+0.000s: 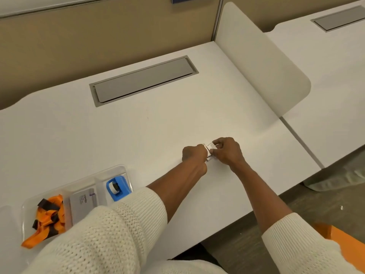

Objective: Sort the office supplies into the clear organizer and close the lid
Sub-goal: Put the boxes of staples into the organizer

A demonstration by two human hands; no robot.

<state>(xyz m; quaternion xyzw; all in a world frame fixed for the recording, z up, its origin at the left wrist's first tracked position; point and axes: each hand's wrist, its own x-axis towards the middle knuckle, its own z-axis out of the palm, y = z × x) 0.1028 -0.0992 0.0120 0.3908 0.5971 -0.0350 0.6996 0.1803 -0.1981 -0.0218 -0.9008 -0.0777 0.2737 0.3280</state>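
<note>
Gleaming small clear box (209, 150), half-hidden.

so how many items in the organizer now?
3: orange lanyard in the left compartment, grey Camlin box in the middle, blue tape dispenser on the right. The sleeve may hide more.

Both hands, left hand (192, 154) and right hand (229, 152), pinch a small white item (209, 148) above the worktop (138, 131). The clear organizer (116, 171) sits well apart.

Matt white desk (158, 125); on it, clear glossy plastic organizer (118, 171) holding woven orange cloth strap (49, 216); chunky cream knit sleeves (110, 234)
</note>
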